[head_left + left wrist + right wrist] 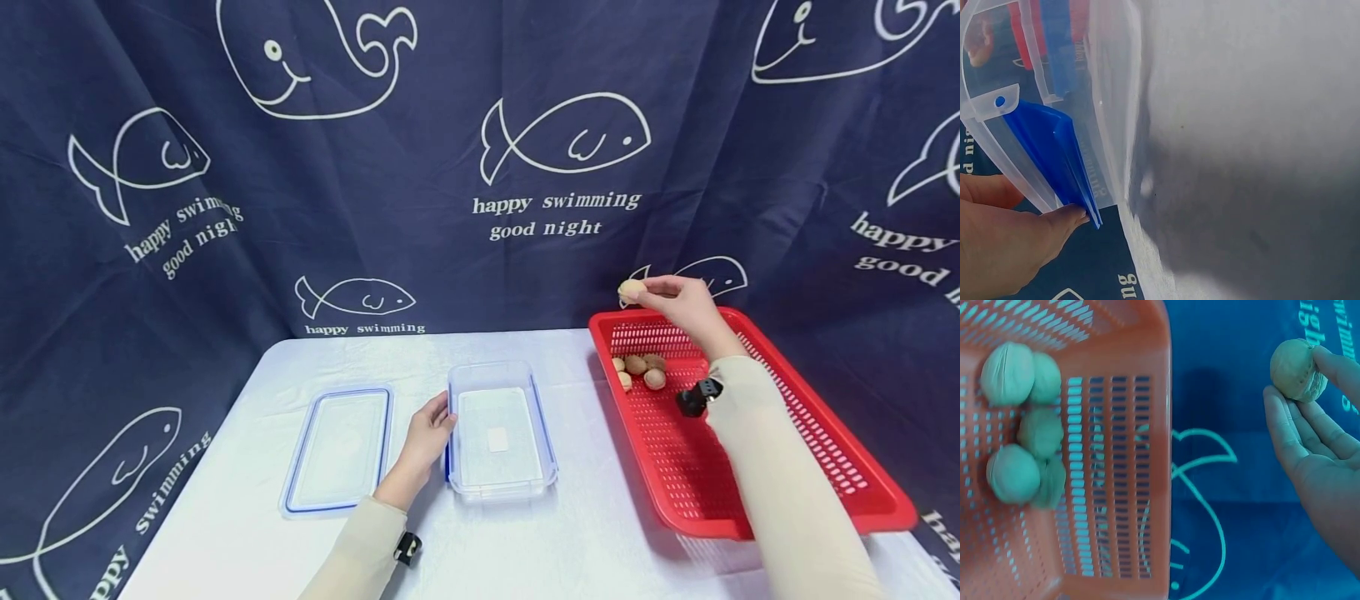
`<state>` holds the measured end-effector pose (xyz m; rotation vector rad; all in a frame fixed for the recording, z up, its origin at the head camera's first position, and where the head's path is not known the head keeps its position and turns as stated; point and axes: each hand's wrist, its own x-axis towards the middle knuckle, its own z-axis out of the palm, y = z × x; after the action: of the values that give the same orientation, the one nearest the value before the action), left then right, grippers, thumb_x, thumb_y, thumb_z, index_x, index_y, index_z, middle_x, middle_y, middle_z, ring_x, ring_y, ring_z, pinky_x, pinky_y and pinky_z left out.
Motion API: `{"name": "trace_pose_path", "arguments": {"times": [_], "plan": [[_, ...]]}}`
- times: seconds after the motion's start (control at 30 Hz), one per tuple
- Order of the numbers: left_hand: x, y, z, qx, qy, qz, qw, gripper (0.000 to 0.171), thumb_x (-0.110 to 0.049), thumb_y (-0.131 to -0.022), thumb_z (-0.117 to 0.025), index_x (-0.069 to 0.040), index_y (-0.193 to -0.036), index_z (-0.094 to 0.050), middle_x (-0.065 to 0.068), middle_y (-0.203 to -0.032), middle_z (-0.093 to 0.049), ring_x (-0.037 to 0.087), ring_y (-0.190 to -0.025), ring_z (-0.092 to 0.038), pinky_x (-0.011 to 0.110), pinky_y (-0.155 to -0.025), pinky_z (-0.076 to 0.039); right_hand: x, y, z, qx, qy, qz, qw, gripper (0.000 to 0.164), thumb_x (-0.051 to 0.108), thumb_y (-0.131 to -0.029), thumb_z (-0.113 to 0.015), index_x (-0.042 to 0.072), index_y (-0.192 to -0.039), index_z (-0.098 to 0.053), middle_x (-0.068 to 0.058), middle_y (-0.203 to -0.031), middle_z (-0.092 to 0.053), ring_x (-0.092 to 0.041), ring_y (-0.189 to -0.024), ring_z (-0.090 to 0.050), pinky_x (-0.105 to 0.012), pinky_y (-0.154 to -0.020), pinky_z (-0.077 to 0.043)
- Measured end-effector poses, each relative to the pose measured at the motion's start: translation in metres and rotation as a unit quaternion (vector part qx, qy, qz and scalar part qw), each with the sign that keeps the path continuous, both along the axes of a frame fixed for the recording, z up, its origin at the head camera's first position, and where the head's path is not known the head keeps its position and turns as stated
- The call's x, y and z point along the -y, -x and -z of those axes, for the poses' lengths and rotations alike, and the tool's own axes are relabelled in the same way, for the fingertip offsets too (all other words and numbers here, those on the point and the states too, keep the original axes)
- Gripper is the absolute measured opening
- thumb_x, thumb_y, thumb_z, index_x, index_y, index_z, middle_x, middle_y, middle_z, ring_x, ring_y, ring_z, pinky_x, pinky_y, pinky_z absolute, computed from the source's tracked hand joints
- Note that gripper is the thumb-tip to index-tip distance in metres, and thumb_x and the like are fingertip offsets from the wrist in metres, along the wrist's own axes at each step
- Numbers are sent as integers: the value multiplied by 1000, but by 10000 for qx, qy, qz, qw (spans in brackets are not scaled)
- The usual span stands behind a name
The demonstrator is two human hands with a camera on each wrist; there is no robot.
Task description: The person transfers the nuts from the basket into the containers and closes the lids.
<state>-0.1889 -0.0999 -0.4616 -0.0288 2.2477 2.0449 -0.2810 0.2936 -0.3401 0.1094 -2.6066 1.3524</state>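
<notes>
Between thumb and fingertips my right hand [681, 307] pinches a walnut [1298, 370], held above the far left rim of the red basket [651, 467]. Inside that basket, several more walnuts [654, 379] lie clustered at its far left corner. My left hand [429, 429] grips the left side of a clear plastic container [498, 490], which stands lidless on the table with a small white label on its floor. In the left wrist view the thumb touches the container's blue side latch [1054, 147], and the fingers reach behind the wall.
The clear lid [341, 450] with a blue seal lies flat on the white table [232, 517], left of the container. A dark blue curtain [450, 167] with fish drawings hangs behind the table's far edge. The basket's raised rim stands right of the container.
</notes>
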Motion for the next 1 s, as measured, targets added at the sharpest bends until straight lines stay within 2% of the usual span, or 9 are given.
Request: {"name": "trace_pose_path", "arguments": {"times": [0.27, 0.4, 0.6, 0.77, 1.0], "plan": [[1, 3, -1, -61, 22, 5, 10000, 48, 5, -97, -45, 15, -142, -30, 33, -145, -34, 41, -136, -34, 44, -113, -34, 29, 7, -4, 46, 264, -279, 9992, 51, 34, -88, -70, -3, -123, -61, -9, -102, -72, 4, -79, -63, -10, -72, -48], [0, 4, -1, -40, 97, -7, 9999, 48, 4, -97, -45, 14, -142, -31, 32, -145, -36, 40, -136, -35, 42, -112, -35, 45, 11, -5, -33, 442, -524, 9976, 48, 28, -88, -71, -5, -120, -61, -10, -102, -72, 4, -79, -65, -10, -73, -49], [0, 3, -2, -63, 107, -16, 9999, 48, 4, -97, -45, 14, -142, -31, 33, -145, -35, 41, -136, -35, 43, -112, -34, 72, 16, -6, -17, 974, -875, 9914, 40, 16, -88, -71, -11, -116, -60, -14, -103, -70, 3, -77, -66, -12, -75, -54], [0, 2, -3, -66, 73, -25, 9999, 48, 5, -97, -45, 14, -142, -31, 33, -145, -34, 41, -136, -34, 44, -112, -34, 95, 18, -4, -37, 916, -992, 9908, 33, 11, -86, -72, -11, -109, -63, -13, -99, -70, 4, -76, -63, -11, -73, -52], [-1, 3, -1, 1, 98, -48, 9999, 47, 5, -98, -45, 12, -142, -32, 31, -145, -36, 39, -136, -35, 42, -112, -34, 123, 18, -2, 116, 927, -1181, 9886, 27, 8, -83, -74, -9, -103, -65, -14, -96, -71, -1, -73, -65, -15, -71, -54]]}}
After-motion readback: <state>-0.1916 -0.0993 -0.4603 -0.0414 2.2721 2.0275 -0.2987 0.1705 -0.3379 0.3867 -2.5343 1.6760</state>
